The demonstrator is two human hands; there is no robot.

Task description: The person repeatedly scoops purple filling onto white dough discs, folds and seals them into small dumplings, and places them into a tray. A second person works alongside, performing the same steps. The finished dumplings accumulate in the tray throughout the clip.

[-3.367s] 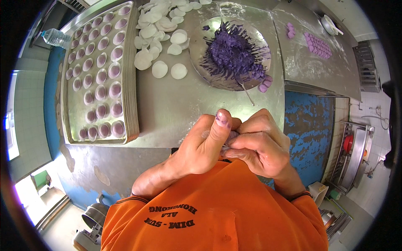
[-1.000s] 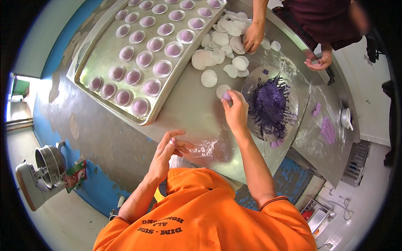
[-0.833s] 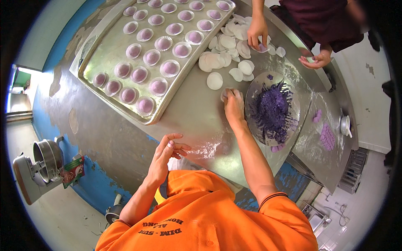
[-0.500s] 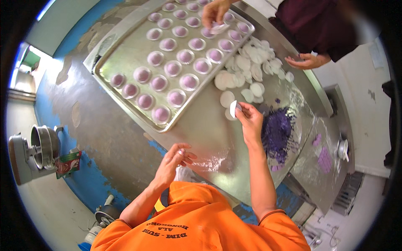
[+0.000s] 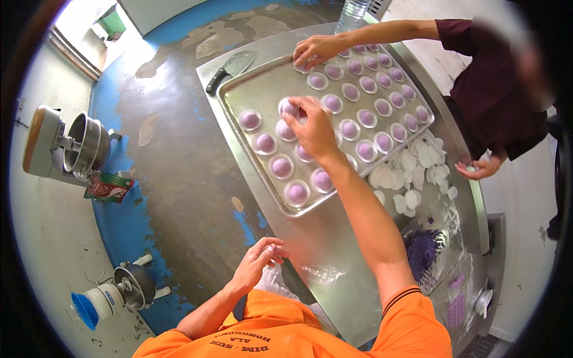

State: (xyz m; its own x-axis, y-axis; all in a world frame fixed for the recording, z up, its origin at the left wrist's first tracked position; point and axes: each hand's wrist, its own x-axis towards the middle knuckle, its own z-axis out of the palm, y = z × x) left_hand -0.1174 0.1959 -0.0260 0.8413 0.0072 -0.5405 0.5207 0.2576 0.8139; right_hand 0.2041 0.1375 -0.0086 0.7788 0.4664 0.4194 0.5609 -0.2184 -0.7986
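My right hand (image 5: 313,128) reaches over the metal baking tray (image 5: 253,190), its fingers closed round a purple dough ball (image 5: 289,108) in a white paper liner. Other purple balls in liners stand in rows around it, such as the ball (image 5: 281,167) near the tray's lower left part. Nearer my body, beside the table's edge, my left hand (image 5: 258,261) hangs in the air. Its fingers are loosely bent and apart, and nothing shows in them.
A co-worker's hand (image 5: 319,51) is over the tray's far edge; their other hand (image 5: 480,167) is at the right. A cleaver (image 5: 231,70) lies beside the tray. Loose white paper rounds (image 5: 412,167) and purple dough (image 5: 422,250) lie on the right. A plastic bottle (image 5: 353,15) stands at the back.
My right hand has moved far left from above the table onto the tray; the white liner it held now shows with a purple ball. The co-worker's hand has shifted along the tray. My view has turned.
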